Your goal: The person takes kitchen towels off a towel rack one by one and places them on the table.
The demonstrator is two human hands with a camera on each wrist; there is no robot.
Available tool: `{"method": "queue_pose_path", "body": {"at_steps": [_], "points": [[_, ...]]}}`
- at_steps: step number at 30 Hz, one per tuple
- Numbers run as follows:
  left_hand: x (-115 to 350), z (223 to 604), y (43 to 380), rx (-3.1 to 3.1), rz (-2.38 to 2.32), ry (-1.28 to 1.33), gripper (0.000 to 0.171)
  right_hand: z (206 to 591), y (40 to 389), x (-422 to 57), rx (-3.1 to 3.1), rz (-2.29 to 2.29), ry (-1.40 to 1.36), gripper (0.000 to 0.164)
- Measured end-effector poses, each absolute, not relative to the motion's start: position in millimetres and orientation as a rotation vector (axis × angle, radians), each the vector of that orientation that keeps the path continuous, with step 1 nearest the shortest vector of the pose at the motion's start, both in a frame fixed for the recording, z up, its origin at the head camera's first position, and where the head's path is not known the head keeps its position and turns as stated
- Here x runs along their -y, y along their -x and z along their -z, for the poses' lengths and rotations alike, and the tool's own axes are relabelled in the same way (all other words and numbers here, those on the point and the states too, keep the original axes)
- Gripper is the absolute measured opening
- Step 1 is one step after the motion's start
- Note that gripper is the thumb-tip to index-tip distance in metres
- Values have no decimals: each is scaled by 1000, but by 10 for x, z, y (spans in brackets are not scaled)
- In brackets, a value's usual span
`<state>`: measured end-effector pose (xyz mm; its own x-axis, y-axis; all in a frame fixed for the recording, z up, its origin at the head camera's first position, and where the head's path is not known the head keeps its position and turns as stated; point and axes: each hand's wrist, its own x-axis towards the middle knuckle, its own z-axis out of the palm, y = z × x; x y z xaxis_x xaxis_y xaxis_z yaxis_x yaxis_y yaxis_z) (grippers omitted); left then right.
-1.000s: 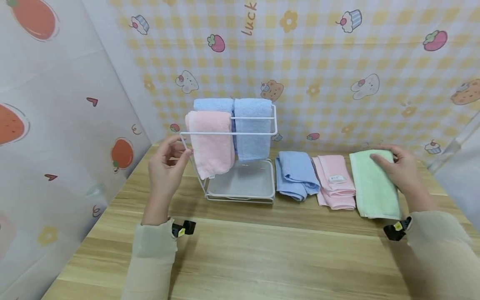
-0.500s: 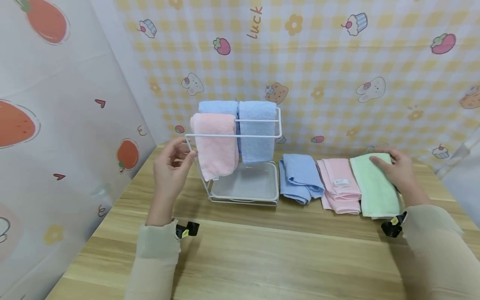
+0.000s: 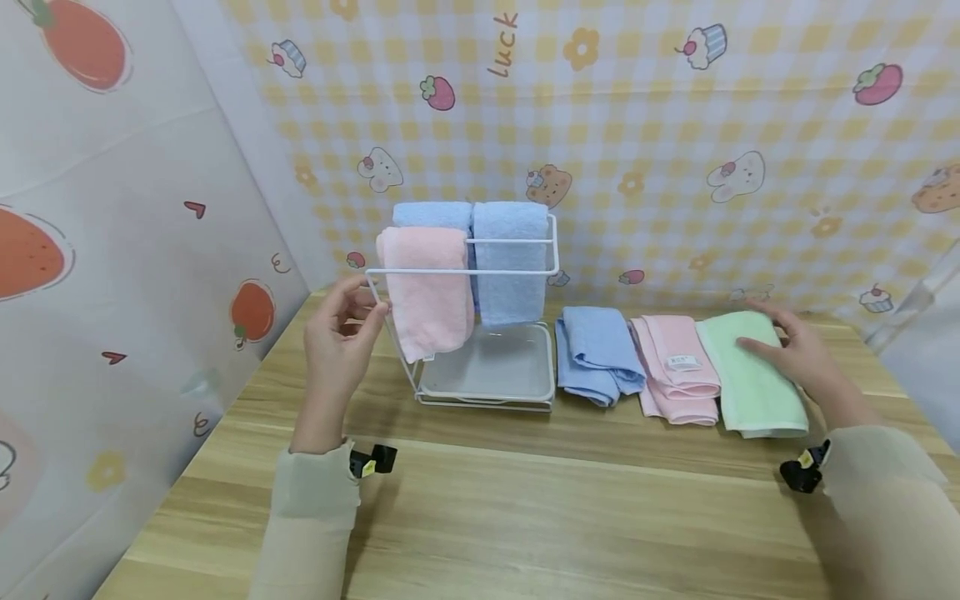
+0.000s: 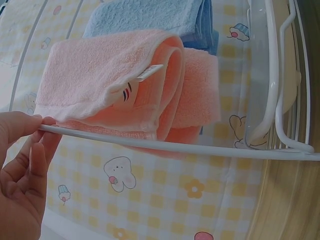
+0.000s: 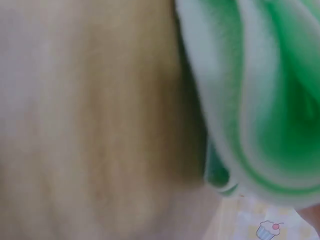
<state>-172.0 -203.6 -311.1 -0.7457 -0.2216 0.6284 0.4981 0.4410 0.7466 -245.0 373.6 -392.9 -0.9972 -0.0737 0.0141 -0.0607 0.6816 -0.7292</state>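
A white wire rack [image 3: 480, 272] stands at the back of the table. My left hand [image 3: 341, 333] pinches its left upright between thumb and fingertips; the left wrist view shows the hand [image 4: 25, 170] at the end of this bar [image 4: 165, 146]. A pink towel [image 3: 427, 308] hangs on the rack's left part, in front of two blue towels, one of them [image 3: 512, 283] to its right. At the far right, my right hand [image 3: 802, 350] grips a folded green towel [image 3: 757, 383] by its upper right edge, thumb on top. Close up, the right wrist view shows its folded layers [image 5: 250, 110].
A grey tray [image 3: 487, 375] sits in the rack's base. Between rack and green towel, a folded blue towel [image 3: 597, 354] and a folded pink towel [image 3: 677, 367] lie side by side on the wooden table [image 3: 525, 508]. A patterned cloth [image 3: 637, 125] hangs behind.
The green towel has turned slightly, its lower end shifting right and its top edge dropping, with my right hand moving along. My left hand keeps its hold on the rack.
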Motion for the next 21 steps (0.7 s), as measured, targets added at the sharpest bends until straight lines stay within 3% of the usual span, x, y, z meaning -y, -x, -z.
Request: {"method": "queue_pose_path", "body": {"at_steps": [21], "points": [[2042, 3116, 1717, 2030, 1338, 223, 29, 4041, 2256, -3883, -2820, 1076, 201, 88]]}}
